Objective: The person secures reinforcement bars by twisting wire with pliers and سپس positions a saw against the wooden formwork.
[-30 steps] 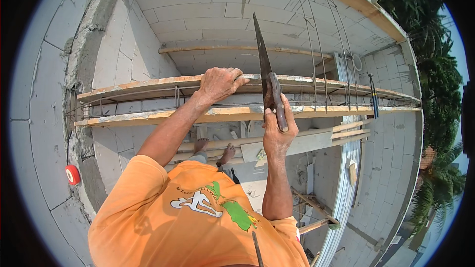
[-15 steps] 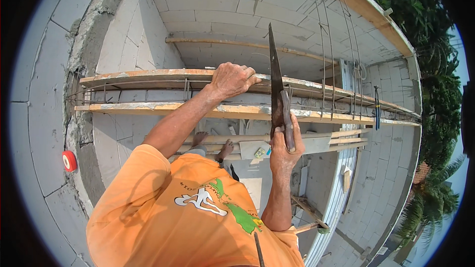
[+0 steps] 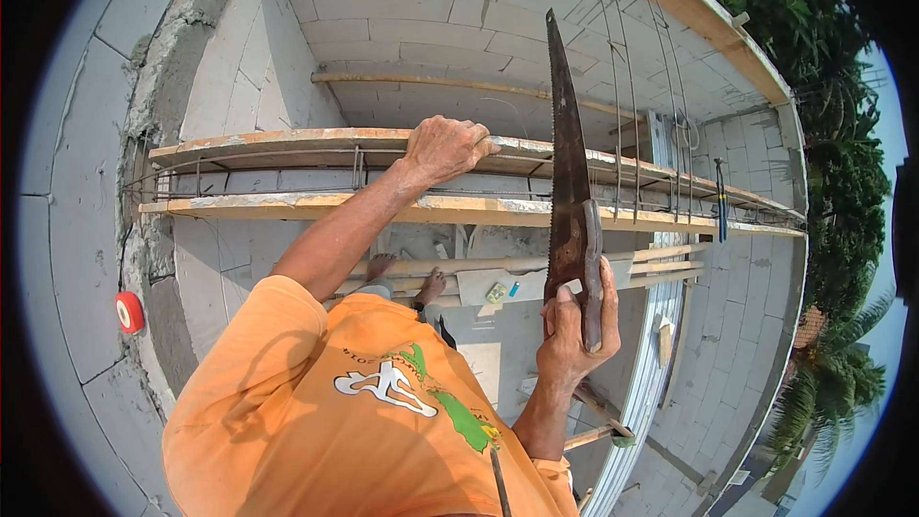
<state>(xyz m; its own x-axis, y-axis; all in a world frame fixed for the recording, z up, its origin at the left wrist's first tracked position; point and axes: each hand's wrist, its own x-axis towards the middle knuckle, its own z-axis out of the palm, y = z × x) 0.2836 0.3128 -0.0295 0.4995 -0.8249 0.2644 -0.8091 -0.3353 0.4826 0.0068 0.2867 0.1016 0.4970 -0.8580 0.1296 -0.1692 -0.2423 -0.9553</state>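
Observation:
My left hand [image 3: 445, 144] is closed over the top edge of the far plank [image 3: 287, 142] of a long wooden formwork. Parallel to it runs a nearer plank [image 3: 383, 211], with a thin steel rebar cage [image 3: 357, 168] between the two. My right hand [image 3: 579, 330] grips the handle of a handsaw [image 3: 571, 168]. The long dark blade points up and away, its toothed edge toward the left. Held over the formwork, the saw seems raised off the wood, and part of its handle is hidden by my fingers.
Vertical rebar [image 3: 617, 86] rises at the right. Pincers with blue handles [image 3: 722, 211] hang on the near plank. A red tape measure [image 3: 129, 312] lies on the block wall at left. Below are bamboo poles [image 3: 450, 268], my bare feet and a metal channel [image 3: 637, 402].
The handsaw has moved to the right and upward in my right hand, and its blade turns more of its flat face to view. My left hand stays on the far plank.

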